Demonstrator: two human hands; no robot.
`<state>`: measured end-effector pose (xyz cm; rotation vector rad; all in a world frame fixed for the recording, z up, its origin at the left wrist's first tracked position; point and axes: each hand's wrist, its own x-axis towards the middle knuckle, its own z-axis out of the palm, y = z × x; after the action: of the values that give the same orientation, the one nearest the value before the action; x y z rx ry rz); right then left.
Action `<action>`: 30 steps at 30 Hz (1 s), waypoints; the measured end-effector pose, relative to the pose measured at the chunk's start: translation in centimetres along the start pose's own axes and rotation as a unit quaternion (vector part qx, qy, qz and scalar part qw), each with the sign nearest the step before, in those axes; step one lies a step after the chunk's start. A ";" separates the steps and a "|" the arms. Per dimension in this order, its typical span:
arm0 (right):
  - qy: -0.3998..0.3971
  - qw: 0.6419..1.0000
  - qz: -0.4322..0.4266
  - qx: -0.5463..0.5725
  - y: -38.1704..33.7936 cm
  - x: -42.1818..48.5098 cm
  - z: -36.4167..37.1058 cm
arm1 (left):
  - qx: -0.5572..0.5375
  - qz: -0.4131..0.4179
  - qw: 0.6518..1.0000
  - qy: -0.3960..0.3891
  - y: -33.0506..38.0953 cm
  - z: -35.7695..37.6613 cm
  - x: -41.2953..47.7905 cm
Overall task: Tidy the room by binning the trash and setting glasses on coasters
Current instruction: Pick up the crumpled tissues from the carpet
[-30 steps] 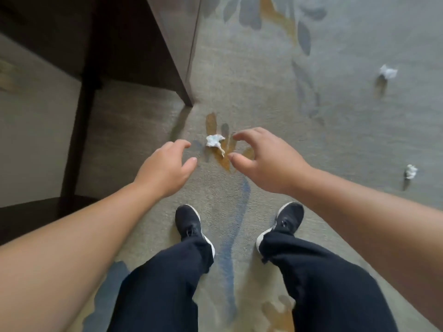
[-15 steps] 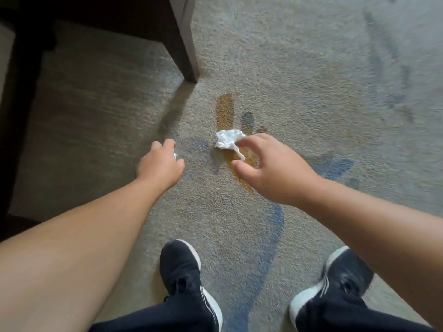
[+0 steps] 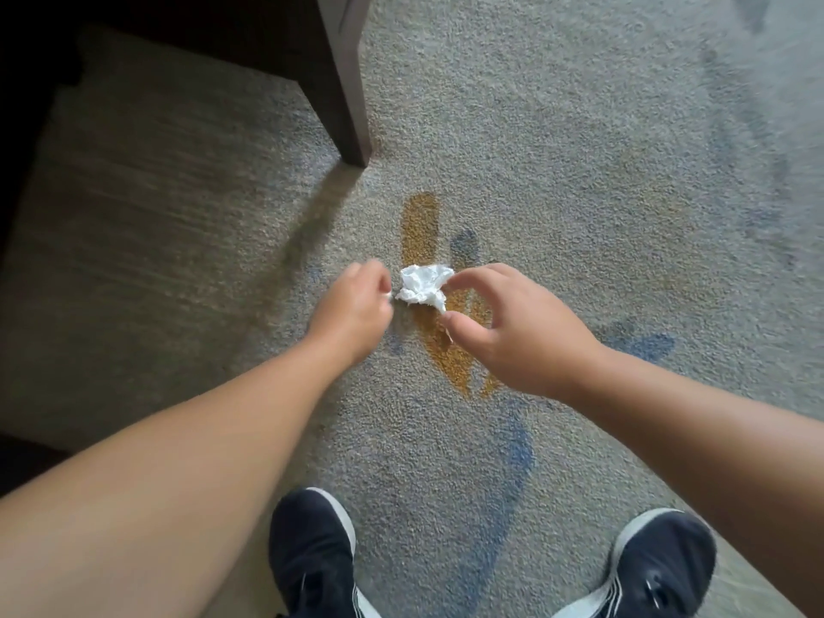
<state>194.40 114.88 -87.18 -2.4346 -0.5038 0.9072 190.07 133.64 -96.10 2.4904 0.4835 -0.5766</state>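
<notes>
The crumpled tissue (image 3: 423,285) lies on the carpet (image 3: 579,171), just near of the dark table leg (image 3: 348,104). The right hand (image 3: 512,332) hovers over it, fingers (image 3: 472,278) spread, forefinger touching but not pinching. The left hand (image 3: 352,305) curls round what looks like a white scrap (image 3: 388,297). I'd say binning has barely begun; no bin, glasses or coasters show.

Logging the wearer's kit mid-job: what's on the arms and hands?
The left forearm and right forearm are bare, with no sleeves in frame. The left hand and right hand wear no gloves; no watch, band or ring shows.
</notes>
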 end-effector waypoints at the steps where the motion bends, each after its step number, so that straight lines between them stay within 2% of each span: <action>1: 0.005 1.000 0.001 0.002 0.2 0.0 -0.1 | -0.008 0.029 1.000 0.006 1.2 0.3 0.4; 4: 0.019 1.000 0.007 0.012 1.1 -0.3 -0.4 | 0.008 0.059 0.998 -0.017 4.1 1.9 1.8; 7: 0.033 0.999 0.012 0.022 2.4 -0.8 -0.7 | 0.092 0.033 0.991 -0.086 5.2 3.7 2.6; 10: 0.041 0.999 0.023 0.017 3.6 -1.3 -1.2 | 0.136 0.024 0.985 -0.099 5.4 4.6 3.0; 16: 0.051 0.997 0.032 0.047 3.1 -4.5 -5.4 | 0.090 0.041 0.990 -0.100 10.1 0.8 0.5; 22: 0.092 0.989 0.052 0.107 1.4 -14.2 -16.4 | 0.041 0.116 0.980 -0.157 23.8 -7.0 -6.5; 30: 0.142 0.964 0.136 0.179 5.2 -30.1 -31.4 | 0.108 0.175 0.959 -0.196 45.3 -13.4 -15.6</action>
<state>195.33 86.00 -54.23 -2.2717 0.0964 0.6656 201.05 101.94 -59.43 2.4859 -0.1780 -0.9864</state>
